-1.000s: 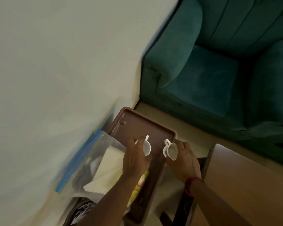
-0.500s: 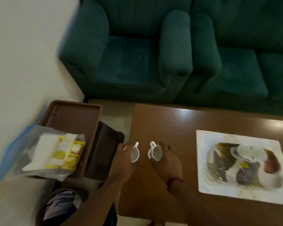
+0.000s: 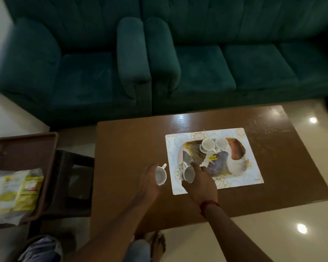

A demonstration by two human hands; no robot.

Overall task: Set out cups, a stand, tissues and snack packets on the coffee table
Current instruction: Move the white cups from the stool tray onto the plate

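Fingers (image 3: 151, 168) of the left hand (image 3: 148, 183) curl round a small white cup (image 3: 160, 176), which is tipped with its mouth toward the camera and its handle pointing up. The right hand (image 3: 201, 184) grips a second cup (image 3: 187, 173), tilted the same way.

- A dark green sofa (image 3: 235, 72) fills the far side, with a matching armchair (image 3: 74, 78) touching its left arm.
- The brown table (image 3: 131, 148) stands in front of the sofa on a pale glossy floor (image 3: 301, 246).
- A brown tray (image 3: 27, 146) sits to the left of the table, partly over a dark stool (image 3: 74, 167).
- A white patterned mat (image 3: 252, 167) lies on the right half of the table.
- A clear bag (image 3: 13, 193) holding yellow packets and something white rests on the near part of the tray.
- Two more cups (image 3: 208, 144) stand upright and side by side on the far part of the mat.

The first cup is held over bare wood just left of the mat. The second cup is held over the mat's near left corner. A red thread (image 3: 208, 204) circles the right wrist.
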